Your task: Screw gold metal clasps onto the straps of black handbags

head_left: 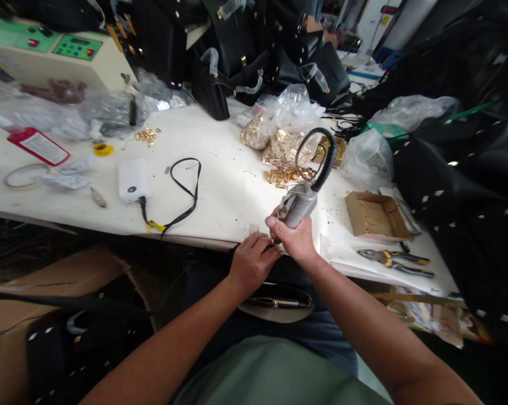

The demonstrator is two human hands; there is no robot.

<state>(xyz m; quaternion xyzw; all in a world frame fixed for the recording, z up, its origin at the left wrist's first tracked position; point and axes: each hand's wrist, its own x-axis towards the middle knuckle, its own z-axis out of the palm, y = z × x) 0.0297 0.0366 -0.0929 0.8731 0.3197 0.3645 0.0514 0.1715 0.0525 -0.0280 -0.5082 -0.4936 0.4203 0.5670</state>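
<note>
My right hand (pixel 295 239) is closed around a grey electric screwdriver (pixel 298 202) held point-down at the front edge of the white table (pixel 228 185); its black cord (pixel 317 157) loops up behind it. My left hand (pixel 251 261) is closed, fingers pinched against a black piece at the tool's tip; what it grips is mostly hidden. A dark bag part with a metal bar (pixel 277 302) lies on my lap below both hands.
Pliers (pixel 395 261) and a small cardboard box of gold screws (pixel 376 216) lie to the right. Bags of gold hardware (pixel 279 140), a white power bank (pixel 133 180) with black strap (pixel 186 188), black handbags (pixel 245 56) behind, a cardboard carton (pixel 34 304) lower left.
</note>
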